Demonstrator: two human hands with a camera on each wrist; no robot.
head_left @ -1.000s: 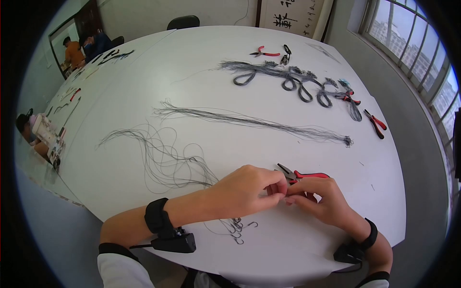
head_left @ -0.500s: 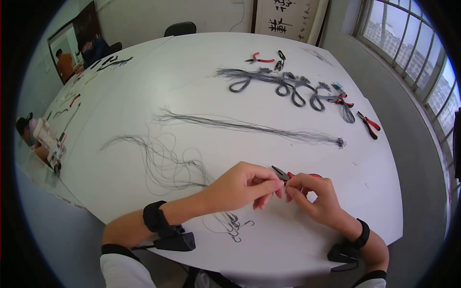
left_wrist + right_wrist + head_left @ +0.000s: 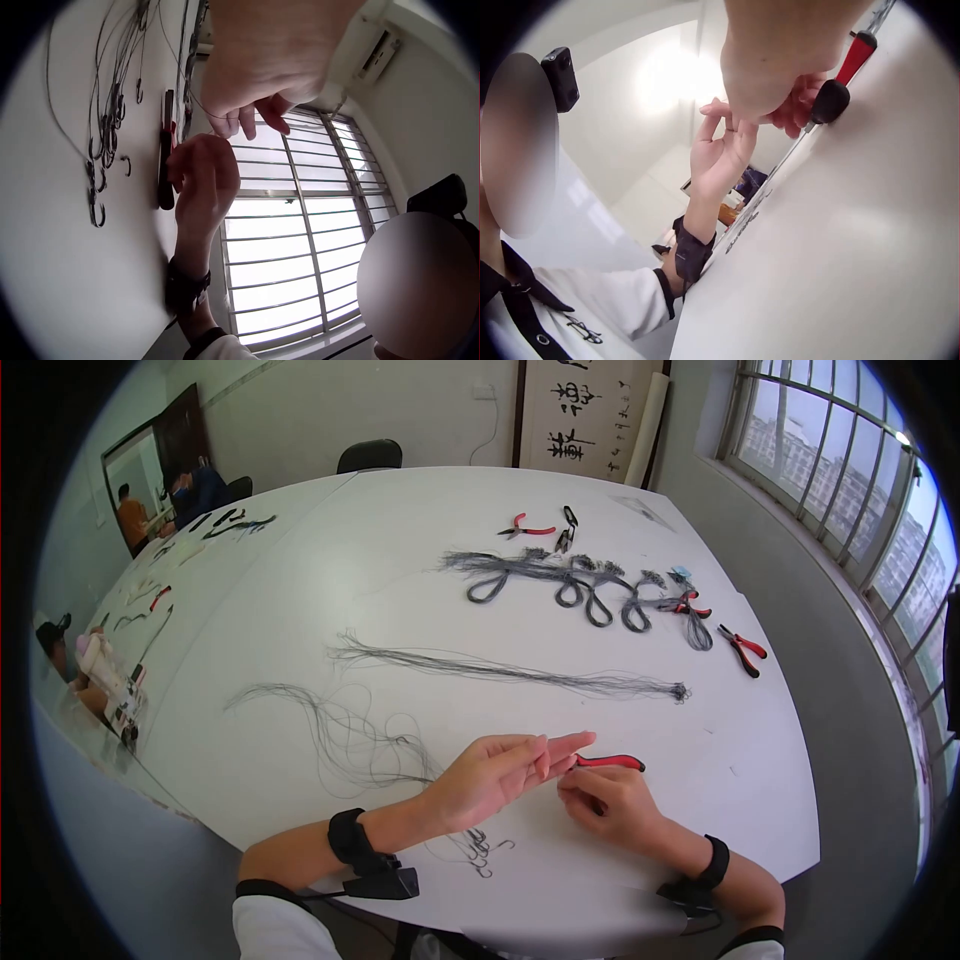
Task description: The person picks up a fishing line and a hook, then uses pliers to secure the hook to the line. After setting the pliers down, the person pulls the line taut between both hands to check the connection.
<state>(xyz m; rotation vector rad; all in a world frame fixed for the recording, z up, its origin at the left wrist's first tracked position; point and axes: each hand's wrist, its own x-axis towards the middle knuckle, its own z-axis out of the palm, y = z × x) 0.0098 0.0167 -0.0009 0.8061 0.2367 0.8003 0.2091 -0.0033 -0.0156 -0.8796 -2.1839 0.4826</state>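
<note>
My left hand is turned palm up above the table, some fingers stretched out, the thumb bent in against a finger. A thin dark fishing line runs to its fingers in the left wrist view. Close beside it, my right hand has curled fingers and pinches the line near its fingertips; the pinched end is hidden. Red-and-black pliers lie just beyond the right hand. Several dark fish hooks rest below the left forearm, tied to loosely coiled lines that spread to the left.
A straight bundle of hooked lines crosses the mid-table. Beyond it lie coiled bundles. More pliers rest at the right edge, others at the back. A sewing machine and people are at the left.
My left hand has rolled palm up and its fingers have straightened out, while the right hand stays beside it, curled. The head view has tilted up, showing more wall and window.
</note>
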